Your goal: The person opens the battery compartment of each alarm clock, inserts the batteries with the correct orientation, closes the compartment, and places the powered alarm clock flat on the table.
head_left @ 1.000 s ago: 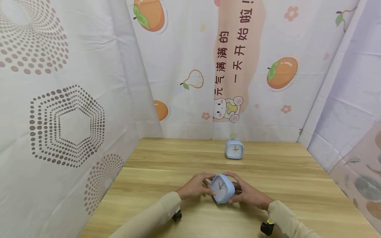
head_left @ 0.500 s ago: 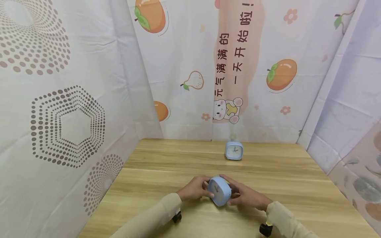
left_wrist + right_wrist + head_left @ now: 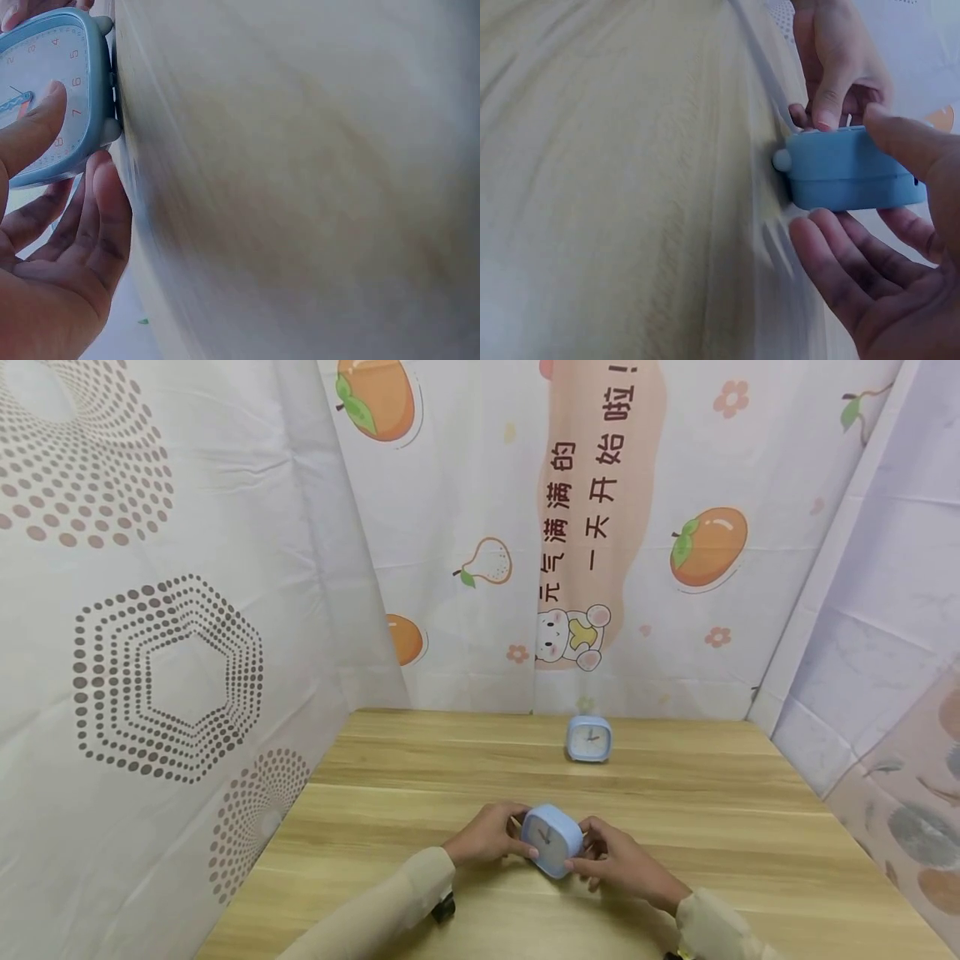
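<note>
A light blue alarm clock (image 3: 551, 841), rounded and square, is between both hands near the middle of the table, its face turned toward the front left. My left hand (image 3: 487, 837) grips its left side, thumb laid across the clock face (image 3: 46, 64) and fingers behind. At its right side, my right hand (image 3: 626, 864) pinches the clock, thumb on the front edge and fingers at the back. The right wrist view shows the clock's blue side (image 3: 847, 169) and a pale foot (image 3: 781, 160) close to the tabletop; whether it touches the table I cannot tell.
A second light blue clock (image 3: 589, 739) stands upright at the back of the wooden table (image 3: 420, 760), facing forward. Patterned white curtains (image 3: 457, 635) enclose the table behind and on both sides.
The held clock has shifted slightly left and turned a little. My right fingers have slid down from its top to the right side, and the right thumb has moved onto its front edge.
</note>
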Available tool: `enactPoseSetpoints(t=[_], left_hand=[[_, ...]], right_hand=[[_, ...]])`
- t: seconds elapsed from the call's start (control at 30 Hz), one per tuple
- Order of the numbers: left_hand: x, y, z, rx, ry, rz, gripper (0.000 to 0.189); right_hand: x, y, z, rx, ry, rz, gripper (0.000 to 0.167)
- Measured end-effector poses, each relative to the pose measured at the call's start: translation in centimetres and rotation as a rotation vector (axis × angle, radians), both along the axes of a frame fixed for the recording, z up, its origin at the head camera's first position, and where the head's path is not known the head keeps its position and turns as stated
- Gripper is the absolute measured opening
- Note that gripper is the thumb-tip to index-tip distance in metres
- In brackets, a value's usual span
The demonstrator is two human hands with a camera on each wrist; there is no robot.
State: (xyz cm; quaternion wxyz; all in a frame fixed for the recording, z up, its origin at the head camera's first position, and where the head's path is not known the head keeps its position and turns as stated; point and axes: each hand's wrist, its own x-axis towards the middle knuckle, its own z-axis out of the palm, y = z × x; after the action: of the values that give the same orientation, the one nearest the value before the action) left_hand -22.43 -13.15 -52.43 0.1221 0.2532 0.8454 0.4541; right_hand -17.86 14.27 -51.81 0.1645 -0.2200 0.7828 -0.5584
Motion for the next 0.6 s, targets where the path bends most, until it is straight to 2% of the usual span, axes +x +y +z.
enactPoseSetpoints(t=[0.1, 0.23, 0.4, 0.6], left_hand=[[0.0, -0.1, 0.0, 0.017, -0.018, 0.006, 0.055], [0.1, -0.2, -0.1, 0.034, -0.039, 0.027, 0.052], [0.1, -0.3, -0.3, 0.031, -0.02, 0.055, 0.047], [0.1, -0.4, 0.0, 0.078, -0.016, 0.093, 0.046]], right_hand=[[0.2, -0.2, 0.1, 0.004, 0.024, -0.043, 0.042], [0.2, -0.5, 0.1, 0.04, 0.089, -0.105, 0.043], [-0.1, -0.7, -0.1, 0.083, 0.155, -0.188, 0.044], [-0.8, -0.9, -0.1, 0.051, 0.164, -0.25, 0.046]])
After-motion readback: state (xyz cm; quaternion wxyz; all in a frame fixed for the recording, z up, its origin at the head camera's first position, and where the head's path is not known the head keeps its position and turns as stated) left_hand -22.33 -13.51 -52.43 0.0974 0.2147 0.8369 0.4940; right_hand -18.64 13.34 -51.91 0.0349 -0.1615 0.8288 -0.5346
